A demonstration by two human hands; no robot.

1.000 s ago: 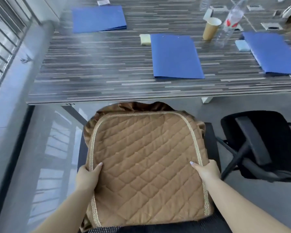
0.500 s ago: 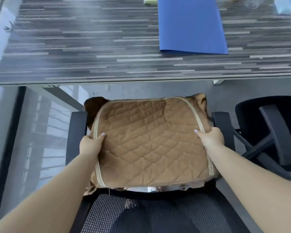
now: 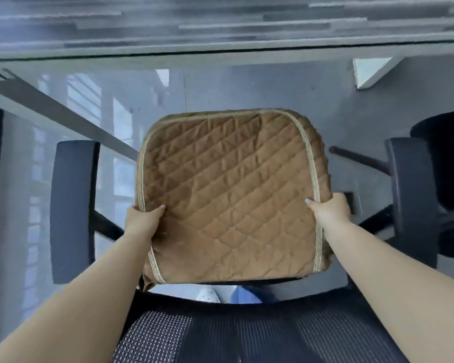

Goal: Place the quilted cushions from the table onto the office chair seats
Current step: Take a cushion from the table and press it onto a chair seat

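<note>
A brown quilted cushion [image 3: 228, 195] with tan braid trim lies flat between the two armrests of a black office chair [image 3: 72, 210], over its seat. My left hand [image 3: 142, 221] grips the cushion's left edge, thumb on top. My right hand [image 3: 328, 209] grips its right edge the same way. The seat is hidden beneath the cushion, so contact cannot be told. The chair's mesh backrest [image 3: 247, 334] fills the bottom of the view below my arms.
The striped table edge [image 3: 220, 52] runs across the top, its slanted leg [image 3: 50, 111] passing at the left. A second black chair [image 3: 446, 158] stands at the right. Grey floor lies beneath, with a window wall at the far left.
The cushion has gone down and forward between the armrests, both hands still gripping its sides. My view has tilted down, so the blue folders on the table are out of sight.
</note>
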